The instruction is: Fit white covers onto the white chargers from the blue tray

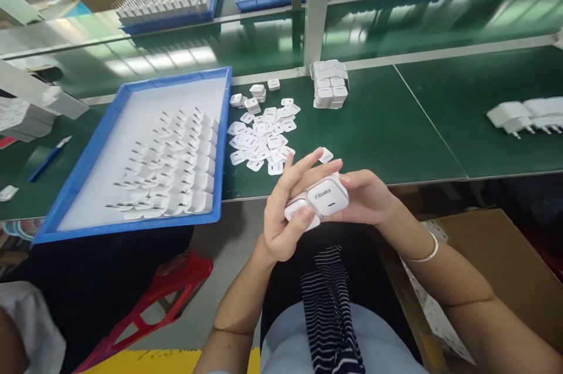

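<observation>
Two white plug chargers are held side by side in front of me, just off the bench's near edge. Fingers of my left hand [281, 216] curl around the pair, its thumb pressed on the nearer charger [309, 223]. My right hand [367, 195] grips the other charger [328, 195], whose face reads "Fibaks" above a small slot. A single white faceplate [326, 155] lies just beyond my fingers. Further left on the bench is a loose pile of similar white faceplates [264, 133], with small stacks behind it.
A blue-rimmed tray [223, 145] on the left holds rows of white chargers, metal pins showing. A block of white pieces [331, 85] stands by the post [315, 10]. More chargers [528, 113] lie far right. A blue pen-like tool [49, 158], red stool [176, 283] and cardboard box [497, 268] are around.
</observation>
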### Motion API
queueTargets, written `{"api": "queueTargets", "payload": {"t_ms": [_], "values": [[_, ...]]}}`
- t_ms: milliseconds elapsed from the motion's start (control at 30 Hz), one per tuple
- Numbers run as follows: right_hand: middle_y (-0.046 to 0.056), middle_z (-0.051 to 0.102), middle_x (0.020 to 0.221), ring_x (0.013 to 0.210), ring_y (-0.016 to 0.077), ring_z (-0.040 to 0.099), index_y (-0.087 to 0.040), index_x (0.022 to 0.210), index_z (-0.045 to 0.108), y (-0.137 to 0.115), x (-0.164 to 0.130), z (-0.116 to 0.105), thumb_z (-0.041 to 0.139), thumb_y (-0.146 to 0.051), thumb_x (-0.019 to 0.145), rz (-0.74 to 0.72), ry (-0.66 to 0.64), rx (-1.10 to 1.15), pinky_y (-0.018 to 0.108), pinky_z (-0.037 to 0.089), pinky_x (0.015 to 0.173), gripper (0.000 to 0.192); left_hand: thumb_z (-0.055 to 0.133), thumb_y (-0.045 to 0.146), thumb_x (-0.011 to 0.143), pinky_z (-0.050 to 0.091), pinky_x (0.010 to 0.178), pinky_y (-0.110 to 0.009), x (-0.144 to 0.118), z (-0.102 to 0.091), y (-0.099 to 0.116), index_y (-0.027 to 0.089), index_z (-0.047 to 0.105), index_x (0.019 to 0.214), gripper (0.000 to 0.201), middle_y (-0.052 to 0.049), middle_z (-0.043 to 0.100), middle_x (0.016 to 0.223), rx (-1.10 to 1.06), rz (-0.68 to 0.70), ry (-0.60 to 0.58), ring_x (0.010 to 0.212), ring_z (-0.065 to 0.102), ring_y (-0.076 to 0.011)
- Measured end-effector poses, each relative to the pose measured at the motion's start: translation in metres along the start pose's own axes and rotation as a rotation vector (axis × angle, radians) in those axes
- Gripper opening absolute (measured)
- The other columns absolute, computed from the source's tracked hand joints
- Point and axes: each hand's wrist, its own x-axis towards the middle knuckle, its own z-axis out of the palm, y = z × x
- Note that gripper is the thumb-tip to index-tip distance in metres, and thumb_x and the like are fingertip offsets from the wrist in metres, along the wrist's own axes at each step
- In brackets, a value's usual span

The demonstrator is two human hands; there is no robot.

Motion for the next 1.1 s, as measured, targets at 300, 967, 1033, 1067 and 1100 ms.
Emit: {"api": "queueTargets", "payload": {"t_ms": [300, 967, 1033, 1067, 1100], "values": [[0.006, 0.075, 0.106, 0.103, 0.0206, 0.070, -0.018, 0.113, 0.069, -0.001, 0.011, -0.005, 0.074, -0.033, 0.078, -0.015, 0.017, -0.060, 0.036, 0.054, 0.099, 0.038, 0.047, 0.028, 0.101, 0.015, 0.131, -0.057, -0.010, -0.006, -0.002, 0.033, 0.042, 0.152, 0.051, -0.004, 0.063, 0.144, -0.058, -0.095, 0.024, 0.147, 0.046, -0.0265], [0.009, 0.058, 0.116, 0.094, 0.0232, 0.054, -0.015, 0.106, 0.066, -0.145, 0.275, 0.087, 0.084, -0.022, 0.063, -0.498, 0.257, -1.764, 0.035, 0.044, 0.078, 0.048, 0.078, 0.032, 0.076, 0.057, 0.093, -0.047, -0.183, 0.097, -0.162, 0.013, 0.063, 0.128, 0.057, -0.012, 0.075, 0.100, -0.252, -0.829, -0.036, 0.096, 0.073, -0.0260], [0.009, 0.057, 0.122, 0.100, 0.0244, 0.054, -0.015, 0.104, 0.068, -0.134, 0.293, 0.105, 0.083, -0.020, 0.062, -0.472, 0.193, -1.804, 0.034, 0.045, 0.082, 0.045, 0.079, 0.031, 0.076, 0.058, 0.087, -0.043, -0.181, 0.096, -0.171, 0.013, 0.061, 0.128, 0.058, -0.011, 0.074, 0.094, -0.280, -0.882, 0.015, 0.088, 0.073, -0.0226], [0.008, 0.058, 0.121, 0.101, 0.0245, 0.054, -0.016, 0.102, 0.069, -0.126, 0.301, 0.115, 0.083, -0.019, 0.062, -0.443, 0.154, -1.824, 0.034, 0.045, 0.082, 0.042, 0.081, 0.029, 0.073, 0.058, 0.084, -0.041, -0.180, 0.096, -0.174, 0.013, 0.060, 0.130, 0.063, -0.009, 0.073, 0.093, -0.294, -0.904, 0.035, 0.085, 0.072, -0.0211], [0.008, 0.060, 0.117, 0.100, 0.0242, 0.055, -0.016, 0.099, 0.069, -0.118, 0.309, 0.124, 0.082, -0.018, 0.062, -0.414, 0.116, -1.838, 0.033, 0.045, 0.081, 0.038, 0.084, 0.027, 0.070, 0.058, 0.082, -0.039, -0.179, 0.097, -0.177, 0.014, 0.058, 0.132, 0.069, -0.008, 0.073, 0.093, -0.310, -0.923, 0.051, 0.082, 0.071, -0.0195]]}}
